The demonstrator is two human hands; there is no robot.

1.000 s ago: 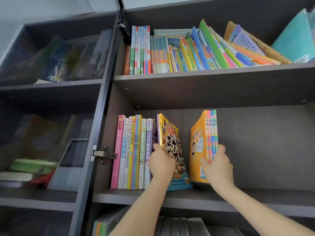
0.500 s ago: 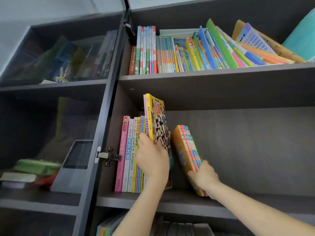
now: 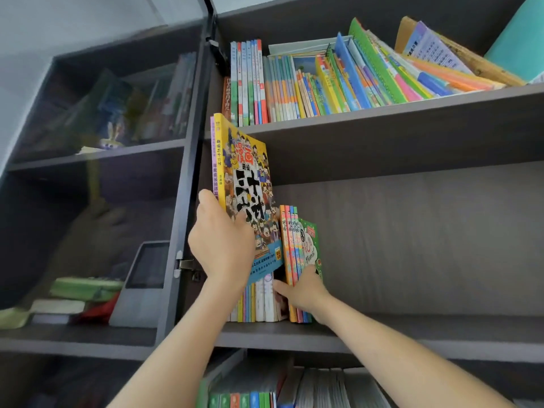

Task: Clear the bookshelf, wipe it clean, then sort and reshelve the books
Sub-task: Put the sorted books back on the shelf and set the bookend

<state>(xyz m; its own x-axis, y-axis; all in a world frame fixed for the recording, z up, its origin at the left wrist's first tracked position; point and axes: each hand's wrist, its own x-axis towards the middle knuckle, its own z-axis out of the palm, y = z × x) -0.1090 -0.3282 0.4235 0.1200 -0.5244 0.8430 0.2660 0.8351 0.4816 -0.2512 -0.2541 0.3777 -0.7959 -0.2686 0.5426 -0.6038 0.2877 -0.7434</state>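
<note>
My left hand (image 3: 221,241) grips two tall books, a yellow comic book (image 3: 245,184) with a purple one behind it, lifted out above the row and in front of the shelf edge. My right hand (image 3: 304,291) holds a small bundle of thin books (image 3: 295,248) with orange, red and blue spines and a green cover, standing upright on the middle shelf (image 3: 382,337). The bundle stands just right of the upright row of books (image 3: 259,301), which my left hand and the comic partly hide.
The top shelf (image 3: 382,113) holds many thin colourful books, upright at left and leaning at right. A glass cabinet door (image 3: 103,172) stands left, with books and a tablet behind it. More books fill the shelf below (image 3: 294,390). The middle shelf's right part is bare.
My left hand has lifted the yellow comic and the purple book up and out of the row. My right hand has slid the small bundle left and stood it upright beside the row.
</note>
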